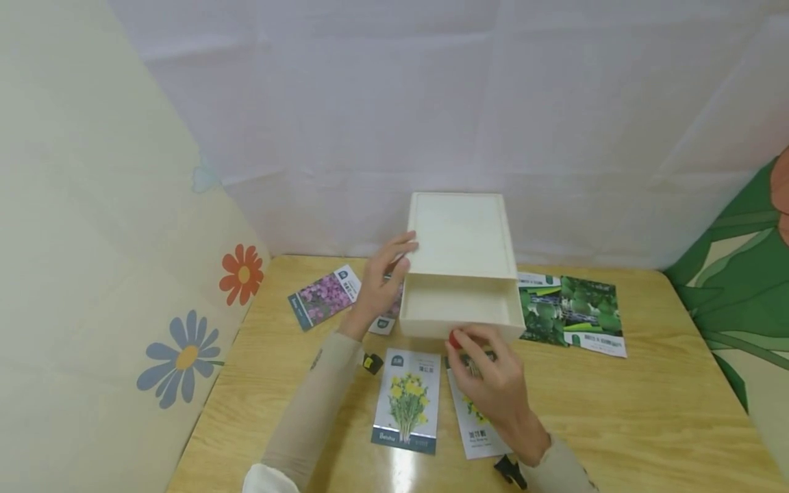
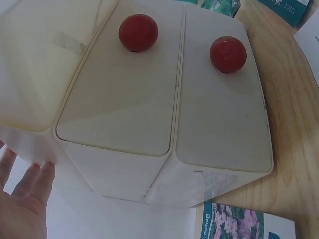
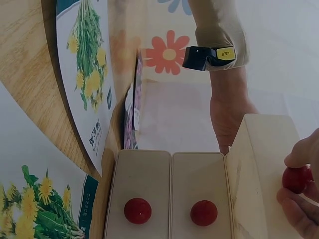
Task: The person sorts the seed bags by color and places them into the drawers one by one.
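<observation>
- Pinching the knob (image 1: 455,339), the right hand (image 1: 496,376) stands before the pulled-out drawer (image 1: 459,300) in head view; the left hand (image 1: 380,284), fingers extended, touches the cabinet (image 1: 462,236).
- Left wrist: two closed lower drawers (image 2: 117,104), hidden from head view.
- Right wrist: knob between thumb and fingers.

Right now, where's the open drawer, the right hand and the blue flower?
Open drawer (image 1: 456,300): head view, on its inside.
Right hand (image 1: 496,378): head view, on its back.
Blue flower (image 1: 188,357): head view, on its round centre.
</observation>
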